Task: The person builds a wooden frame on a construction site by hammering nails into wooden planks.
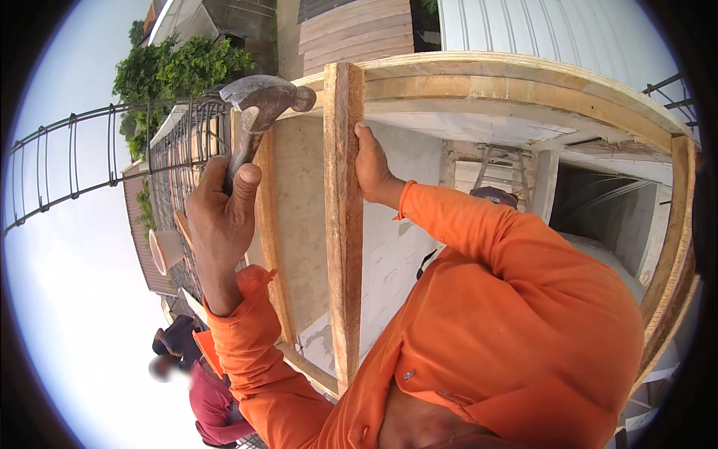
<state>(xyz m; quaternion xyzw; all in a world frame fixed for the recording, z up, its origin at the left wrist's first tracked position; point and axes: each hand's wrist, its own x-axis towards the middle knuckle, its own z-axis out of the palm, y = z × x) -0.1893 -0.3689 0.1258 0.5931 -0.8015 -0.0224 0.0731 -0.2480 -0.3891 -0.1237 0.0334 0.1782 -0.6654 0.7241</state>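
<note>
Head view: worker in orange sleeves holds hammer (262, 101) just left of rough timber (344, 224), near its far end. Left hand (224, 217), left of timber, has fingers (215, 173) wrapped snugly around hammer handle, thumb raised along it. Right hand (379, 168), right of timber, sets thumb against its edge; other fingers hidden, cannot tell how far closed. Wooden frame (516, 93) curves right from timber's far end. Steel rebar cage (72, 118), co-worker in red shirt (209, 396) well left of timber.
</note>
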